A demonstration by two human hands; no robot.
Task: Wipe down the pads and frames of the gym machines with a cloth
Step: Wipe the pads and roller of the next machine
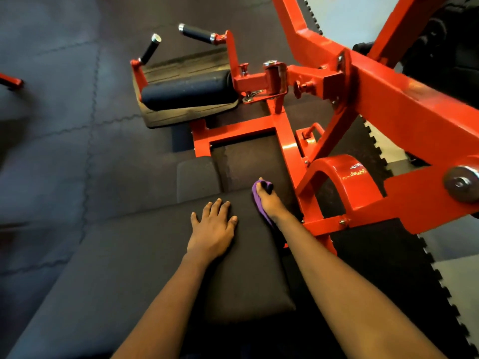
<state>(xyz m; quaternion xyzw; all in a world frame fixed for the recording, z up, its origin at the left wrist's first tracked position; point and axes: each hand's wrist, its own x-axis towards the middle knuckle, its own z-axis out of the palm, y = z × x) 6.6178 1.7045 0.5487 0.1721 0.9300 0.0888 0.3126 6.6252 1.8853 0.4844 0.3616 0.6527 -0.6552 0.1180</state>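
The right hand [269, 200] grips a cloth [259, 200] (purple) on the pad [155, 255]; just left of it, the left hand [211, 229] lies flat, fingers spread.

The bench [145, 268] fills the near middle, with the floor mats [51, 151] spreading to its left and beyond. The left hand [211, 230] lies flat on the bench's far part. Just to its right, the right hand [269, 200] grips the cloth [256, 196] at the bench's far right corner, close beside the machine frame [291, 151], which runs along the right side and away. A curved guard [347, 182] stands right of that hand. Farther off, a roller pad [185, 93] lies across a footplate [181, 115], with two handles [150, 49] behind it. A large beam [401, 99] crosses the far right.
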